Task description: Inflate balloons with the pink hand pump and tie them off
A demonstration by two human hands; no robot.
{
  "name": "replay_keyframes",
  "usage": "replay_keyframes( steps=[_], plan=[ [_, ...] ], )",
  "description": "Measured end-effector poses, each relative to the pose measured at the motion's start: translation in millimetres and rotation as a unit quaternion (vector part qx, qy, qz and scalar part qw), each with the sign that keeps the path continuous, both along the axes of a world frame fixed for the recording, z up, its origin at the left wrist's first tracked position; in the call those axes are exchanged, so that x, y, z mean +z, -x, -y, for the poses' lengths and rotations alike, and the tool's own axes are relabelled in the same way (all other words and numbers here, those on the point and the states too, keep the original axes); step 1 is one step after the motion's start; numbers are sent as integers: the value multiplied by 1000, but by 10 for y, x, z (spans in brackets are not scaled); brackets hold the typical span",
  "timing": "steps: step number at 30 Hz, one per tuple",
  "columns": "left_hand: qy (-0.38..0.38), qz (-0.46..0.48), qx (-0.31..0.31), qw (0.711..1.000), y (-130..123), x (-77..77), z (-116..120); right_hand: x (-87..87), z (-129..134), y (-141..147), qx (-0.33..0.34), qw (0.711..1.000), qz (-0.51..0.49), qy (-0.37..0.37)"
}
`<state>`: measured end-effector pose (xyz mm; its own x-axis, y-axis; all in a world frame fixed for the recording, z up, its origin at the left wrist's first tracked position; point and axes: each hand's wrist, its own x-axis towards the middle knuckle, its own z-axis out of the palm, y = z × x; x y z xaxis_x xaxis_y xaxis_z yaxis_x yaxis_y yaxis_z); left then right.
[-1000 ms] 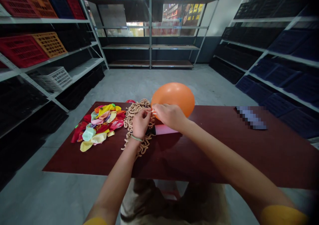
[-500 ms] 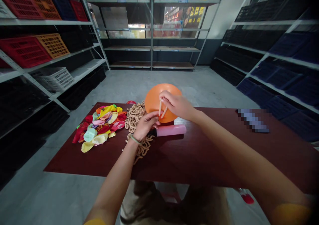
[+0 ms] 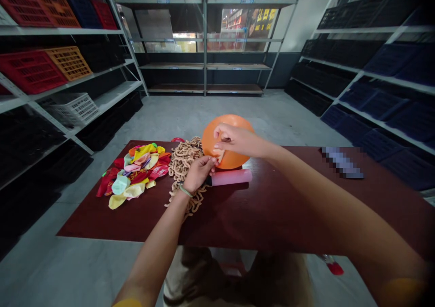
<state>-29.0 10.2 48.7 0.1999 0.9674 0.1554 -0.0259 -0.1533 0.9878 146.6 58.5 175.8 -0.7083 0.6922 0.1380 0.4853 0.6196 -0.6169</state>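
Pinching the neck of the orange balloon (image 3: 231, 160) in a narrow grip, the right hand (image 3: 239, 140) keeps the air inside; the left hand (image 3: 200, 175) touches just below, its grip unclear.

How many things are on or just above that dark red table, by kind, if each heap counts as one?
Inflated orange balloon: 1
Pink cylindrical tube: 1
Heap of tan looped cord: 1
Pile of flat multicoloured balloons: 1
Small round red item: 1
Blurred pale item: 1
Total: 6
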Motion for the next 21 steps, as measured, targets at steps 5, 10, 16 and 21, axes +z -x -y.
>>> replay_keyframes(
  steps=[5, 10, 16, 21],
  plan=[
    [-162, -213, 33, 963, -27, -23, 39, 76, 54, 243, 11, 1000, 18, -1],
    [-206, -282, 60, 935, -62, -105, 44, -70, 39, 522, 22, 999, 24, -25],
    [-67, -137, 83, 985, -95, -151, -3, -112, 13, 307, -17, 986, -23, -164],
    [37, 0, 83, 996, -64, -80, -22, -231, 84, -38, 2, 943, 81, -323]
  ],
)
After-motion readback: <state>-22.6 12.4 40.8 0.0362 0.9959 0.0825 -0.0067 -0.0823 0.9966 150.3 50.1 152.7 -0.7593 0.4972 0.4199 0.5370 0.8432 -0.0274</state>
